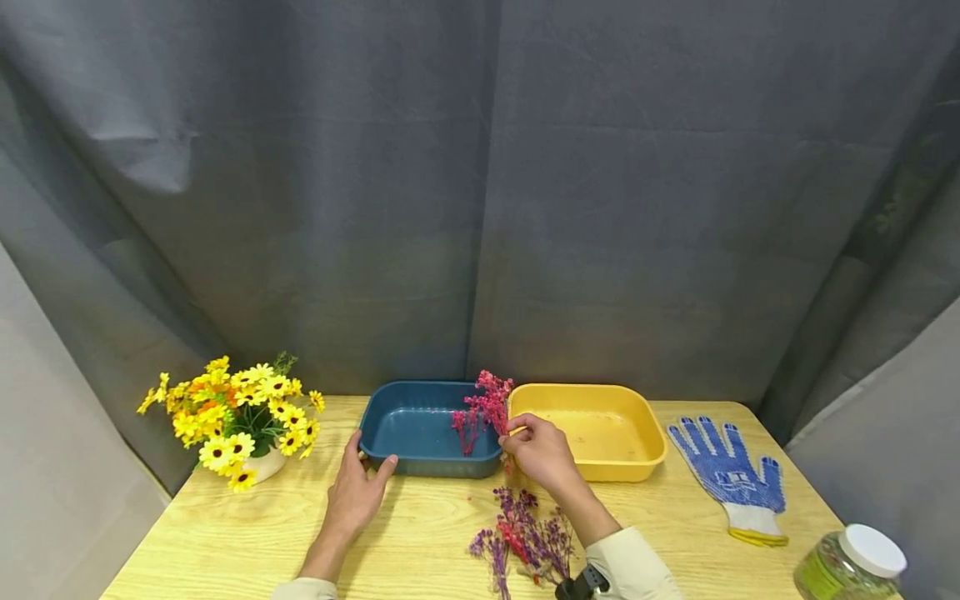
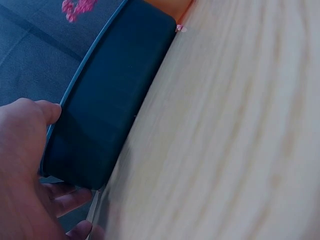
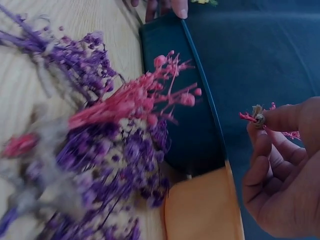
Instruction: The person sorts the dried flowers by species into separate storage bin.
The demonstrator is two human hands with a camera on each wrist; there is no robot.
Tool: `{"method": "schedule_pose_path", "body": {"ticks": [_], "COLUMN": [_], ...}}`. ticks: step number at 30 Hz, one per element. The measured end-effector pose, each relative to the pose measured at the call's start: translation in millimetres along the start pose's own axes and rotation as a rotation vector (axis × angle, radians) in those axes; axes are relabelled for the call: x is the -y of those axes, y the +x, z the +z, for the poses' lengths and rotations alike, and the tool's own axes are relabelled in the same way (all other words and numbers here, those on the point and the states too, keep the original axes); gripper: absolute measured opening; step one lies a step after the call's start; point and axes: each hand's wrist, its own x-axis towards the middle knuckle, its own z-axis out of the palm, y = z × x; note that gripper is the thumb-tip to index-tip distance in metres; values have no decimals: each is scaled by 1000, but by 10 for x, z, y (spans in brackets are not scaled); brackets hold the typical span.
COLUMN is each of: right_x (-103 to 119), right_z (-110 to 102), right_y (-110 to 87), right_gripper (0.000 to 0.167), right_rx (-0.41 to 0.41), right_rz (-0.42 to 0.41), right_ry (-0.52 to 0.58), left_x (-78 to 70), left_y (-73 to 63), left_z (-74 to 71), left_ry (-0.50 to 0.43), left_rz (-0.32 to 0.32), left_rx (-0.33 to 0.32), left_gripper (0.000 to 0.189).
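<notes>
My right hand pinches a bunch of pink dried flowers by its tied stem end, over the right side of the blue tray. Another pink dried flower sprig shows inside that tray. My left hand holds the tray's near left corner, thumb on the rim and fingers along the side. In the left wrist view, the thumb rests at the rim. Purple dried flowers, with a pink bunch among them, lie on the table below my right hand.
A yellow tray stands against the blue tray's right side. Farther right lie a blue-and-white work glove and a white-lidded jar. A pot of yellow flowers stands at left. A grey curtain hangs behind the table.
</notes>
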Motion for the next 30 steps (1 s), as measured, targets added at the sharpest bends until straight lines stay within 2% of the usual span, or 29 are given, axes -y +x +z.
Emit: {"method": "schedule_pose_path", "body": {"ticks": [6,11,15,25,30], "right_x": [137,202,180,84,10], "right_z": [117,200,242,165,119], "right_y": [145,273,331,219,94], "right_gripper": [13,14,12,6,6], "right_rx": [-5,-19,-40,-57,-34], "right_rz": [-13,0,-8,-77,-97], "right_ry": [-63,-32,-48,-142,-131], "left_x": [-1,-2,-1,-30,-28], "left_y": [-13,-10,0,4,-8], "left_z": [3,0,6,16,0], "left_ry": [4,8,-4,9,9], "left_rz": [-7,-11,-9,0,-11], "left_rx": [4,-1,-1,-11,-9], "left_gripper": [97,96,97,93,92]}}
